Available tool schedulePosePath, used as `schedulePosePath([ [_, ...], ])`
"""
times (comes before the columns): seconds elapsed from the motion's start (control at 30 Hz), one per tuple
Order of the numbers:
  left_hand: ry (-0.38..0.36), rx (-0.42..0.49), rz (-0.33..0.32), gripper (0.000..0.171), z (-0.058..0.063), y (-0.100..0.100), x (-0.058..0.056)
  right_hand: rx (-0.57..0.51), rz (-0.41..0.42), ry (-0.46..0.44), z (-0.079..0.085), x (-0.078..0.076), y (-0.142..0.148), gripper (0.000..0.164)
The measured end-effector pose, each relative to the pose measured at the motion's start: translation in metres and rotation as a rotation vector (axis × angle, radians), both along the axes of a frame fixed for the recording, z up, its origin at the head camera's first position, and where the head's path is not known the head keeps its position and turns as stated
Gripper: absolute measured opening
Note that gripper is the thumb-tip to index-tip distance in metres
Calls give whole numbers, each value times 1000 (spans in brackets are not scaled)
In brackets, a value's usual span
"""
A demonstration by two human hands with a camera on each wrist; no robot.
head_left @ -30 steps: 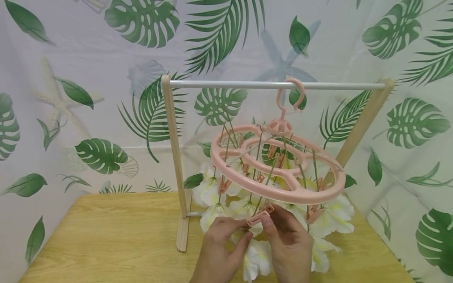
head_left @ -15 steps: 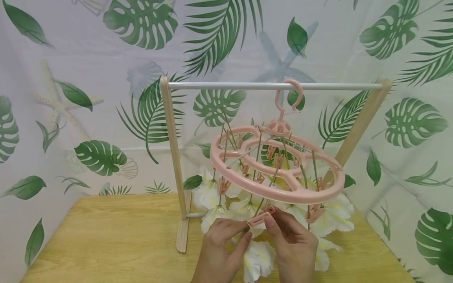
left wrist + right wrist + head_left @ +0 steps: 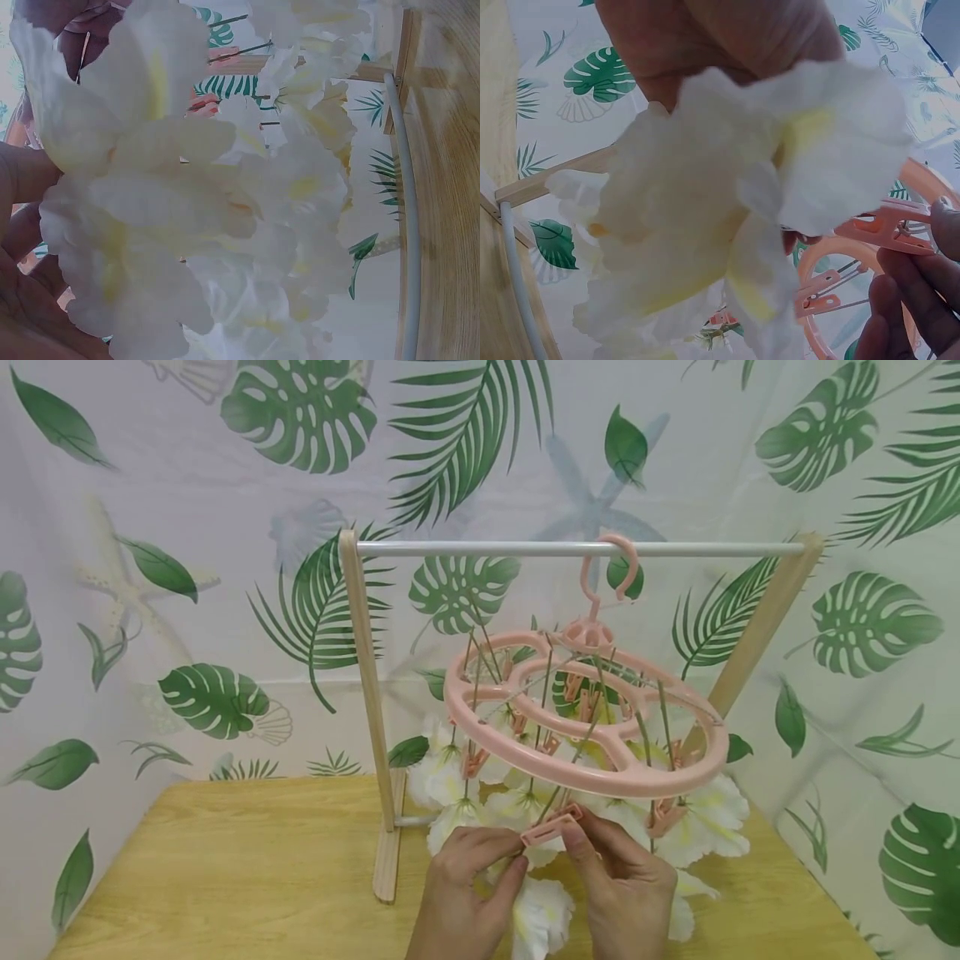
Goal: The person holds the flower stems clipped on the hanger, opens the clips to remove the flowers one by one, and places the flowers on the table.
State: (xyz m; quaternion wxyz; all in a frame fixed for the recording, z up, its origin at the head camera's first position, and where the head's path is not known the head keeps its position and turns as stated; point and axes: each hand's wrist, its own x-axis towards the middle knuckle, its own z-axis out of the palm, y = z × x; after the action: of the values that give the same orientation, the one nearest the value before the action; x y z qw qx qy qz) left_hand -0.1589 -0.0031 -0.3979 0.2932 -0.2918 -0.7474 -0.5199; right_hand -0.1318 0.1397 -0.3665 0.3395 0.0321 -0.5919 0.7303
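In the head view, both hands meet under the front rim of a round pink clip hanger. My right hand pinches a pink clothespin between thumb and fingers; the right wrist view shows this clothespin from below. Beside its left end, my left hand pinches a thin artificial flower stem with thumb and forefinger. A white flower with yellow streaks hangs beneath the hands. Large petals hide much of the left hand in the left wrist view. Whether the clothespin grips the stem cannot be told.
The hanger's hook sits over the white bar of a wooden-legged rack. Several white flowers hang around the ring, near other pink clothespins. The rack stands on a wooden table before a leaf-print backdrop.
The head view has tilted slightly, so the scene sits a little lower. My right hand has shifted slightly to the right, still on the clothespin. The left hand keeps its pinch.
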Motion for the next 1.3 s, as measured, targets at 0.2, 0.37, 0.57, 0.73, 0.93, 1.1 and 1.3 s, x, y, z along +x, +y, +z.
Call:
schedulePosePath([
  [0.2,-29,-20,-3,19,1,-3,-1,5,4,15,-1,-1,1,17],
  [0.37,-57,-47,-21,21,1,-7,-3,21,-21,-14,-1,-2,0,18],
  [0.57,-48,-71,-21,25,-1,-10,-3,39,-45,-52,0,-2,0,17],
  [0.73,-44,-110,-14,25,-2,-14,-5,54,-67,-32,-1,-2,0,15],
  [0.93,-87,-182,-31,22,-1,-18,-6,66,-86,-24,-1,-3,2,15],
  [1.1,-119,-234,-39,19,0,-21,-5,47,-85,-39,0,-2,2,14],
  [1.3,-163,-281,-57,21,0,-25,-5,53,-96,-54,1,-1,2,16],
])
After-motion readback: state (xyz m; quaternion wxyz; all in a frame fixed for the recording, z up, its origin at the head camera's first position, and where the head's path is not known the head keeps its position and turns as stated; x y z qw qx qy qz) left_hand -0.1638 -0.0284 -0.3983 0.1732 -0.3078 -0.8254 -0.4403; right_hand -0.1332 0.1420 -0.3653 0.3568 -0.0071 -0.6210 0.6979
